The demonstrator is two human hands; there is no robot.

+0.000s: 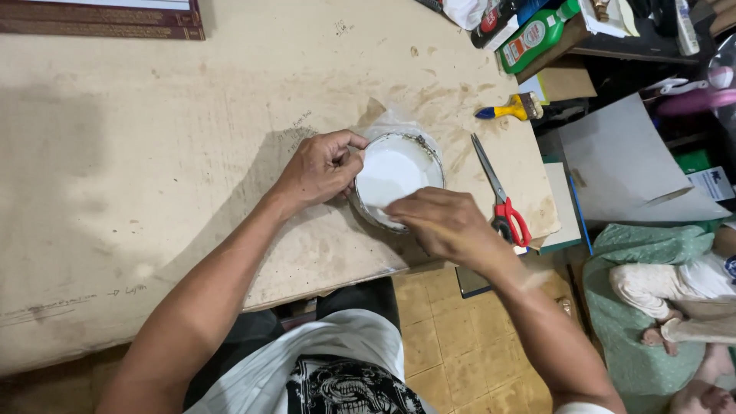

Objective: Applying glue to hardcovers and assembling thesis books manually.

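A pale, stained board worktop [192, 153], scuffed brown toward its right edge, stands over a tiled yellowish floor [452, 345], with cluttered shelves beyond the far right corner. Near the worktop's right front edge sits a round shallow metal tin with white contents [396, 172], resting on a scrap of crinkled clear plastic [387, 116]. The left hand [318, 169] grips the tin's left rim with curled fingers; the right hand [445, 226] lies over its near rim, fingers pressing there. Just right lie red-handled steel scissors [500, 201]; farther back, a yellow-handled paintbrush [510, 109] and a green plastic bottle [537, 34].
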